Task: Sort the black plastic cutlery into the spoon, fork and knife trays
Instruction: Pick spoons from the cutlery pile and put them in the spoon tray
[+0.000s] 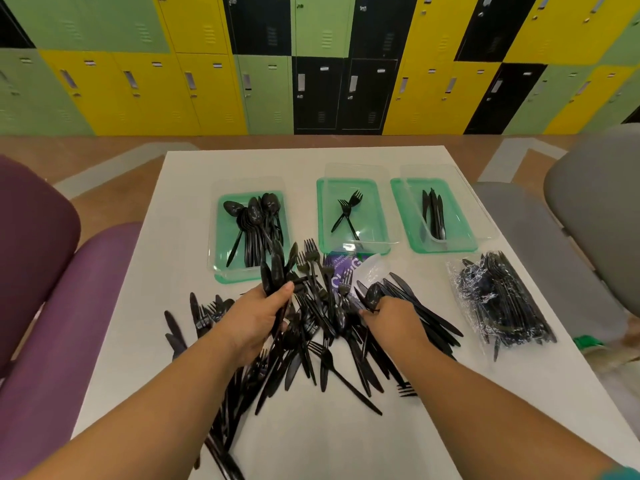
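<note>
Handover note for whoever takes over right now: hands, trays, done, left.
Left hand: grips a bundle of spoons above the pile.
Right hand: pinches a single spoon at the pile.
Done: many spoons in the spoon tray, two forks in the fork tray, a few knives in the knife tray.
Left: most of the pile, mixed, on the table; sealed bag at the right, unopened.
</note>
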